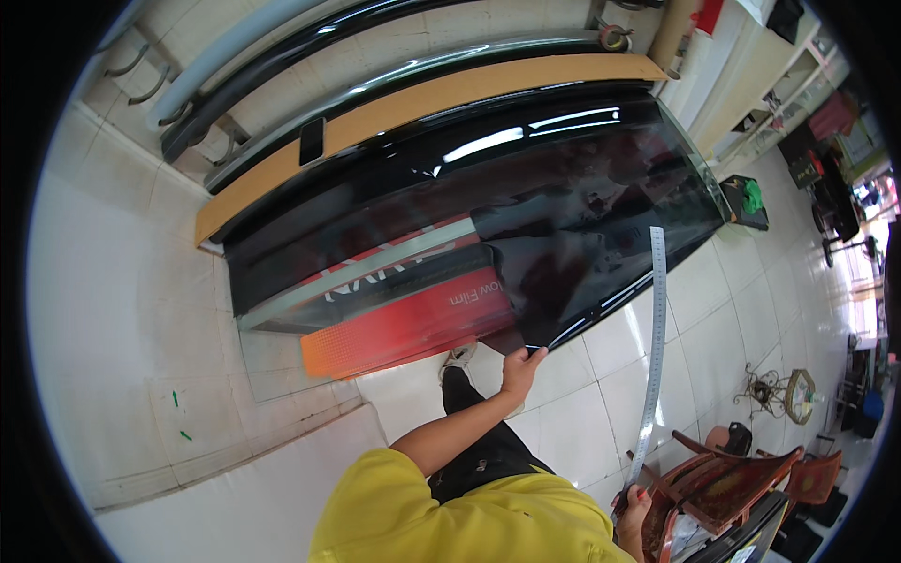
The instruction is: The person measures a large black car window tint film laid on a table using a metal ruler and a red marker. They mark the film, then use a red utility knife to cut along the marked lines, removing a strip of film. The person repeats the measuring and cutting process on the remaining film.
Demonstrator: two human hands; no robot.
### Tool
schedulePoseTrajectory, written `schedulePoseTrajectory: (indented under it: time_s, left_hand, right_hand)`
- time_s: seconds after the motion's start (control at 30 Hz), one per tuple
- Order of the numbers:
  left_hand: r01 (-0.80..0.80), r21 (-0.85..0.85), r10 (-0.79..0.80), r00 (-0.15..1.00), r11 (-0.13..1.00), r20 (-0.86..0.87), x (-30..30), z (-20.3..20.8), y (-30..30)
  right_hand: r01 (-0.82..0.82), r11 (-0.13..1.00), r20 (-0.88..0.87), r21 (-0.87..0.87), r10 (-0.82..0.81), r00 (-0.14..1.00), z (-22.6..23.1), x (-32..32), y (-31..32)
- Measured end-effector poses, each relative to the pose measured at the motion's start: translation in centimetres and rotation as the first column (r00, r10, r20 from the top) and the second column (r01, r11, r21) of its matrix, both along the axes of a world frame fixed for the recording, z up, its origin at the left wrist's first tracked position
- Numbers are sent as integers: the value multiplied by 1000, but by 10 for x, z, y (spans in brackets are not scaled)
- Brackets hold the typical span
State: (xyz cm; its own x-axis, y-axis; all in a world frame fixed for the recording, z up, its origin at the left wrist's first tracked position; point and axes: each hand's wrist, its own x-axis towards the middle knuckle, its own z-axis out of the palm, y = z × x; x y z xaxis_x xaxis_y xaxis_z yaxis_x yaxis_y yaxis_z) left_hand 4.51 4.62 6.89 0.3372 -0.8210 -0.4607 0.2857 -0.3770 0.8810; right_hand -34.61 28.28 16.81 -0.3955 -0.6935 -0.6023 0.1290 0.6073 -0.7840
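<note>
A sheet of glossy dark window film (pixel 572 253) spreads over a glass-topped table (pixel 272 361). My left hand (pixel 521 372) is closed, pinching the film's near edge, where a corner lifts off the glass. A long steel ruler (pixel 658 319) rises from my right hand (pixel 635 511), which is closed round its lower end at my right side. The ruler's far end reaches over the film's right part. A small red spot shows at my right fingers; I cannot make out what it is.
A dark phone (pixel 312 141) rests on the brown board (pixel 422 103) along the table's far side. Film rolls (pixel 310 38) hang on the wall behind. Wooden chairs (pixel 718 483) stand close at my right, near a small ornate stand (pixel 798 396). A black box (pixel 746 202) adjoins the table's right end.
</note>
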Motion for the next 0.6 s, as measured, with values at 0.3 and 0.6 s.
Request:
schedulePoseTrajectory:
  time_s: [0.3,0.6]
  left_hand:
    - [-34,17,34,999,999,22,-1,8,12]
    - [-76,29,79,991,997,-112,-7,-24,9]
  right_hand:
    - [-89,996,2,-11,89,996,-3,0,-27]
    - [-85,991,50,103,80,996,2,26,-44]
